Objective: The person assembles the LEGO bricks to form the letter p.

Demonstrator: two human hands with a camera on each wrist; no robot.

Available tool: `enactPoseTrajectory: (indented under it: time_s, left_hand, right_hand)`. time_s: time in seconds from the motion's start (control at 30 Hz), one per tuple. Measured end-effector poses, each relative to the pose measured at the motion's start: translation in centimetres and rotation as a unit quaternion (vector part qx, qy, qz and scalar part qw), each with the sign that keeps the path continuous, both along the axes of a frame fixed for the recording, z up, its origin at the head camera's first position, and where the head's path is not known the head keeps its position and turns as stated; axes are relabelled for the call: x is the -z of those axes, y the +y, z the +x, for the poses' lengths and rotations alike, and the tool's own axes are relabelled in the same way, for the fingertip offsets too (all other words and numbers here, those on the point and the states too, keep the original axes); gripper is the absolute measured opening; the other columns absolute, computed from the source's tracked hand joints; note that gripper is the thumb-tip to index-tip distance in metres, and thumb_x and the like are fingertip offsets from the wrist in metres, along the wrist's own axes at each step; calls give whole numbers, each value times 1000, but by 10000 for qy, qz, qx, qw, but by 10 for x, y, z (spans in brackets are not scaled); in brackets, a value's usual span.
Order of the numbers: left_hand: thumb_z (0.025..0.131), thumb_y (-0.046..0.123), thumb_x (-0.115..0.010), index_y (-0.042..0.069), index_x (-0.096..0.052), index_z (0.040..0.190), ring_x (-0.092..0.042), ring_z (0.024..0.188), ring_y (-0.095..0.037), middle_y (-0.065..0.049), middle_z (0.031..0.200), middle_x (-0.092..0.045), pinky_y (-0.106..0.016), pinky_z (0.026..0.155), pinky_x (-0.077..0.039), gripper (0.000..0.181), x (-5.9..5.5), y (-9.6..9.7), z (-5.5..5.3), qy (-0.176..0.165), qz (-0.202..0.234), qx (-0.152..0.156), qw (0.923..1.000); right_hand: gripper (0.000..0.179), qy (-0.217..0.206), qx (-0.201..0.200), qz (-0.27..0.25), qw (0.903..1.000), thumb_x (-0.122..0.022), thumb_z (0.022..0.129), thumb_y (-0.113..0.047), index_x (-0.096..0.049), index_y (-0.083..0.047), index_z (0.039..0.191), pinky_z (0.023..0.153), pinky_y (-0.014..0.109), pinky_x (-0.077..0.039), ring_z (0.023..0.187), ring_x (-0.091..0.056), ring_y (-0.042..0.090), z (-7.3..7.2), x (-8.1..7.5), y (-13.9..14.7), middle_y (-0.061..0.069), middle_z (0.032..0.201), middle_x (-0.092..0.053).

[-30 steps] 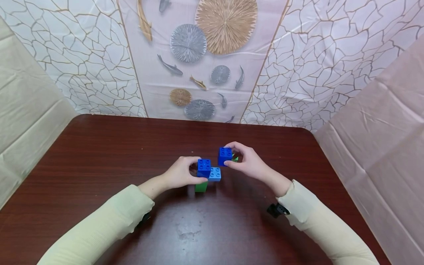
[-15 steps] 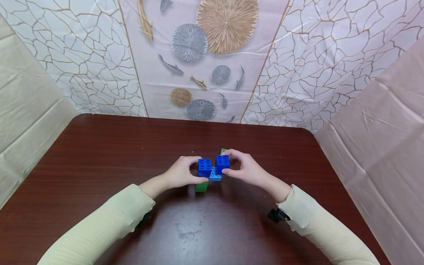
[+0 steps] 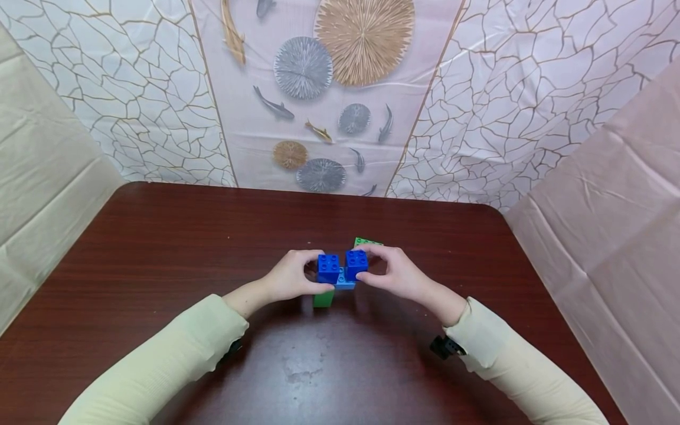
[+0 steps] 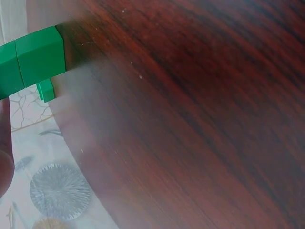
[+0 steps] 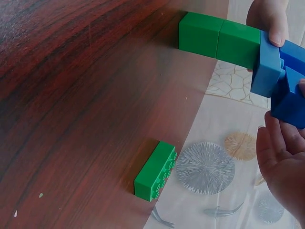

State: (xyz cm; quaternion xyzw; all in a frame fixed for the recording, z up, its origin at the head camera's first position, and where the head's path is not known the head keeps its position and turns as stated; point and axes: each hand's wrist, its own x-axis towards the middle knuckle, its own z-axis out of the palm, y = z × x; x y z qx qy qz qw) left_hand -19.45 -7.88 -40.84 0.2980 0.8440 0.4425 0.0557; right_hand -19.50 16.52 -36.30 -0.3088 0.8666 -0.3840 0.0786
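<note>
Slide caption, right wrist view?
Right hand holds a dark blue block at the light blue block topping two green blocks; a long green block lies apart.

From where I stand, I can't read any lettering, label, brand, number or sign on anything here
</note>
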Motion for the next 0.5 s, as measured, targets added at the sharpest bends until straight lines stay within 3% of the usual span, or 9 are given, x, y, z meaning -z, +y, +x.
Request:
enactPoseTrajectory:
  time_s: [0.5]
  left_hand:
    - [77, 30, -77, 12, -61, 109, -58, 83, -13, -1, 95, -67, -21, 71, -51, 40, 0, 0, 1, -83, -53, -56, 9999]
  right_hand:
    - [48, -78, 73, 40, 9999, -69, 85, -18, -54, -7, 129, 85, 44, -52, 96, -58, 20, 4, 2, 5, 10, 111, -65]
